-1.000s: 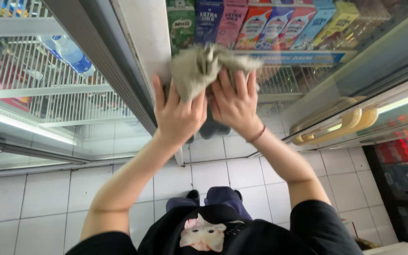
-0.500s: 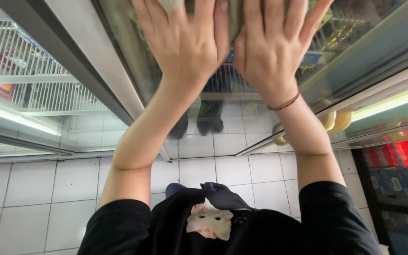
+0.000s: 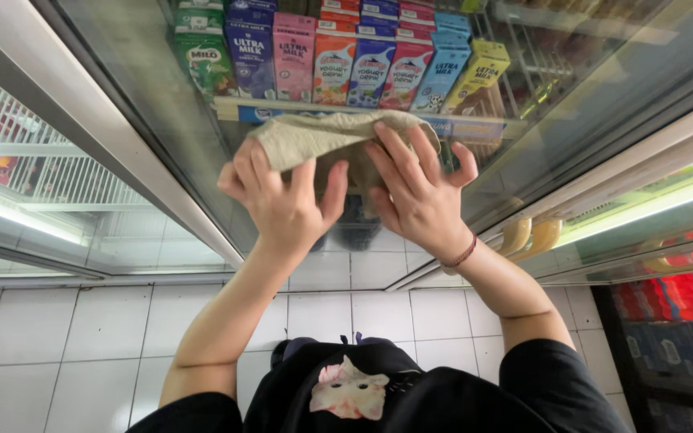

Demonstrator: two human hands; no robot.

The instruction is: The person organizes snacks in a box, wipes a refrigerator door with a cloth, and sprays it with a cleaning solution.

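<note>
your left hand and right hand are both up against the glass door of the chiller, and the grey-beige cloth lies pressed between them and the pane. the cloth's long axis runs across you, left to right, and it sits at and just beyond your fingertips rather than under your palms: the left fingers are curled over its left end, gripping a fold, while the right fingers are spread flat and laid on its right half, pressing it rather than pinching it. neither hand is clenched into a fist. the bulk of the cloth bunches toward the left hand, so that hand has the firmer hold; the right hand only steadies it. just above the cloth, behind the glass, a row of milk and yoghurt drink cartons stands on a shelf whose front edge runs parallel to the cloth's length. the door's pale metal frame slants down beside your left wrist, near but not touching. a thin red cord bracelet circles your right wrist, and white floor tiles lie below your arms.
</note>
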